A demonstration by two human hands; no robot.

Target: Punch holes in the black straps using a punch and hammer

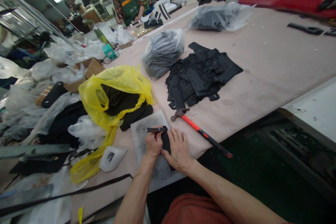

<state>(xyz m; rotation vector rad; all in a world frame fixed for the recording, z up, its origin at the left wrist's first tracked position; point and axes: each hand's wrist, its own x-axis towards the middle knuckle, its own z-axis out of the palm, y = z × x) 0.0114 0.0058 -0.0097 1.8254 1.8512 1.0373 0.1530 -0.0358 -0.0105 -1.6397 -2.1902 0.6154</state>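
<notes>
My left hand (154,144) is closed around a metal tool (154,130) whose shiny end points left. Beside it, my right hand (179,149) lies with its fingers spread on the edge of a black piece (166,141). Both hands are over a speckled grey board (140,136) at the table's near edge. A claw hammer (201,131) with a red and black handle lies just right of my right hand. Behind the hammer is a heap of black strap-like pieces (202,73). How the tool meets the black piece is hidden by my fingers.
An open yellow bag (123,77) with dark pieces stands left of the board. Plastic-wrapped bundles (164,52) lie farther back on the table (262,77). A person in a green apron (131,8) is at the far side. Clear plastic bags crowd the left.
</notes>
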